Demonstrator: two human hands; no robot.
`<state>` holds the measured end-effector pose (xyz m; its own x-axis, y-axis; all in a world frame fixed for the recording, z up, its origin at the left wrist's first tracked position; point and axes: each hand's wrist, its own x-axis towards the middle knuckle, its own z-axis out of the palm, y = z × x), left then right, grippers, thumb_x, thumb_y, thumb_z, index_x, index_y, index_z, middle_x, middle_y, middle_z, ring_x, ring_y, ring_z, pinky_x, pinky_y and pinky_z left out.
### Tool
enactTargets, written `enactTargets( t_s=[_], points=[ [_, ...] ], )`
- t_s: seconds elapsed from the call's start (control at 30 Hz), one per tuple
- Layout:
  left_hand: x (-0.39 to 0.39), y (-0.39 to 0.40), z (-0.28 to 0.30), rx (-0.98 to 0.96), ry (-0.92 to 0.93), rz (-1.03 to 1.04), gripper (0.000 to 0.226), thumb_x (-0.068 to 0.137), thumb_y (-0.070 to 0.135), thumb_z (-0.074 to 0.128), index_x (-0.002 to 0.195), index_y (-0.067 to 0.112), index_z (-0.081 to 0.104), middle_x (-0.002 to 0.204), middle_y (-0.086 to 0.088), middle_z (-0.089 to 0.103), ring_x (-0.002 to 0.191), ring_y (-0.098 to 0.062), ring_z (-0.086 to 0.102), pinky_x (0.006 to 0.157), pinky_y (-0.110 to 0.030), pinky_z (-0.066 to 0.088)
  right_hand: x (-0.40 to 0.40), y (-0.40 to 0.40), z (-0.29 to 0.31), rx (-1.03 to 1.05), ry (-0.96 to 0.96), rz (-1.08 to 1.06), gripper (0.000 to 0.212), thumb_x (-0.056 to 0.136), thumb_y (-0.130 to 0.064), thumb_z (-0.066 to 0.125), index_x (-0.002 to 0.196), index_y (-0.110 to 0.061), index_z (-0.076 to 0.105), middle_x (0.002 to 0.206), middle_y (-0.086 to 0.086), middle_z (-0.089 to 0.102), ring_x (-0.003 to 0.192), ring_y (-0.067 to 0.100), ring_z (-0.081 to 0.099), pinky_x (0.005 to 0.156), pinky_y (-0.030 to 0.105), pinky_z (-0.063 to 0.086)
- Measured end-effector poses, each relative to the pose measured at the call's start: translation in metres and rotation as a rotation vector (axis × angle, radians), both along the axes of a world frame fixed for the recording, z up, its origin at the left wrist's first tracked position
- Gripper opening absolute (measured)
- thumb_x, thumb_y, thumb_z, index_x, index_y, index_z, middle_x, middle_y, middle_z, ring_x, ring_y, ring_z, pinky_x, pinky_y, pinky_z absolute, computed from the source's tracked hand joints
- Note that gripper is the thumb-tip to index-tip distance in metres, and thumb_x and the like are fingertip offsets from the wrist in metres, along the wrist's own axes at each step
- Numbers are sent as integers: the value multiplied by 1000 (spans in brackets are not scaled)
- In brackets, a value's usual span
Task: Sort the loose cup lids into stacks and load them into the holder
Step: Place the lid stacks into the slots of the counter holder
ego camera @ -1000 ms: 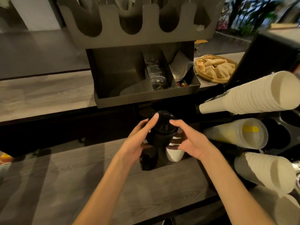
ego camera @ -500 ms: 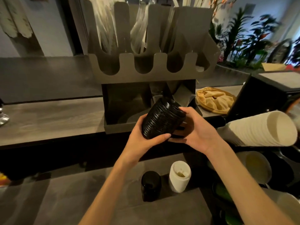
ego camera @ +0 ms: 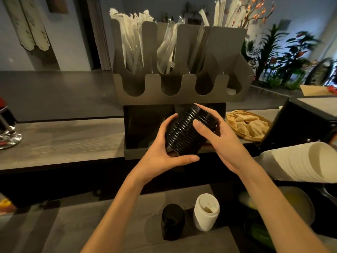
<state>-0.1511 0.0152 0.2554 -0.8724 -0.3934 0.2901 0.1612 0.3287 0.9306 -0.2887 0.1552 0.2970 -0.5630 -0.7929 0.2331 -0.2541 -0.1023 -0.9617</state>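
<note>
Lids (ego camera: 189,131), black and nested into one ribbed stack, sit tilted in the grip of both hands, the top end leaning up and to the right. The left hand (ego camera: 160,154) cups the lower end, fingers curled round the far side and thumb lying under the near edge. The right hand (ego camera: 221,136) wraps the upper end, thumb pressed on the ribbed side and fingers curved over the top rim. Both hands are closed firmly on the stack, which is lifted clear of the counter (ego camera: 60,141).

Just behind the grip stands the grey metal holder (ego camera: 180,92), its scalloped front row above the stack and its dark lower bay directly beyond it. Wrapped straws (ego camera: 133,42) fill the tall slots at the holder's back. To the right of the grip a tan cloth (ego camera: 248,125) lies in a shallow basket, and nearer, a sideways stack of white cups (ego camera: 299,161) points leftward. Below the grip, on the nearer counter, a short black stack (ego camera: 172,220) and a white stack (ego camera: 206,211) of lids stand side by side, close together.
</note>
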Motion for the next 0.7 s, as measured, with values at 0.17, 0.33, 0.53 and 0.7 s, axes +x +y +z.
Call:
enactTargets(
  t_s=[0.17,0.33,0.53,0.7],
  points=[
    [1,-7,14,-47,45,7,117,72,17,91,157,45,17,154,22,34,138,2,43,111,-29,47,-2,0,14,-50,28,27,63,79,-52,75,139,-51,55,138,-19,61,134,10,55,106,49,54],
    [-3,-8,36,-70,106,149,108,63,25,95,149,38,30,142,19,46,127,6,50,104,-22,50,-6,-4,40,-143,54,54,62,82,-42,75,141,-48,56,138,-17,62,134,9,55,108,47,52],
    [-16,-13,79,-159,170,240,91,62,32,95,134,25,40,127,12,57,114,8,58,92,-12,52,-17,-14,82,-252,122,70,57,89,-32,74,143,-40,56,139,-7,64,132,14,59,104,45,55],
    [-25,-30,124,-277,169,240,98,62,35,96,141,33,37,127,19,55,116,5,56,93,-10,49,-30,-31,115,-297,257,36,60,87,-41,76,143,-42,55,139,-8,63,134,13,56,110,48,50]
  ],
)
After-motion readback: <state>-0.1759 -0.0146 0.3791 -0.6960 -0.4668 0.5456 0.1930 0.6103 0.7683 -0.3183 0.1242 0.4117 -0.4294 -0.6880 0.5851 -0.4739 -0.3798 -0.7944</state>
